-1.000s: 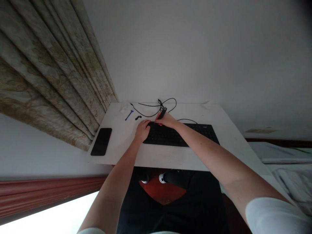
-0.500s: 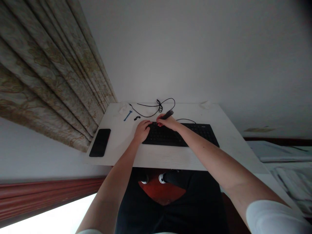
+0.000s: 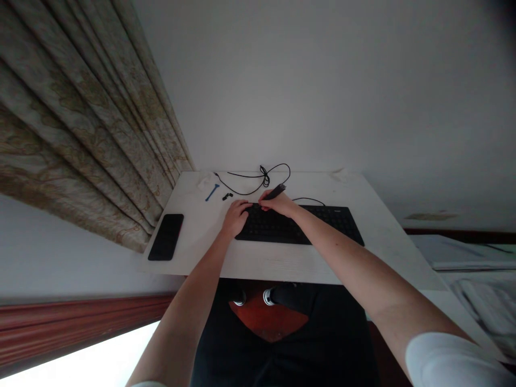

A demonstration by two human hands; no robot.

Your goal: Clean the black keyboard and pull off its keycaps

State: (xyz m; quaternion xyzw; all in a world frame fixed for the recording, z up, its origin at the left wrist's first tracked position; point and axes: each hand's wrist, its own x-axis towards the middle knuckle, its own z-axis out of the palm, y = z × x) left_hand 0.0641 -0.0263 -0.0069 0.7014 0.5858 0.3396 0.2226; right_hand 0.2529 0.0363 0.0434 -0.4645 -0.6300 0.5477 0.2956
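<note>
A black keyboard (image 3: 274,228) lies on the white table. Over its upper left corner rests my left hand (image 3: 236,216), fingers stretched toward the back edge and thumb apart on the keys. My right hand (image 3: 279,203) pinches a slim black brush (image 3: 276,191), held slanted above the keyboard's top row. Dark bristles show at the brush's raised end; its lower end is hidden by my fingertips. What that lower end touches is too small to tell. Behind my left hand lie a few small black pieces (image 3: 228,196) and a blue plastic tool (image 3: 212,192).
A black phone (image 3: 166,237) lies near the table's left edge. The thin black cable (image 3: 264,174) is looped and tied at the back, before the wall. Patterned curtains (image 3: 121,118) hang at the left. Papers (image 3: 459,251) are stacked beyond the right edge of the table (image 3: 278,263).
The brush's raised end has shifted slightly left and down, and my right fingers have moved a little over the top row. My left hand stays in place.
</note>
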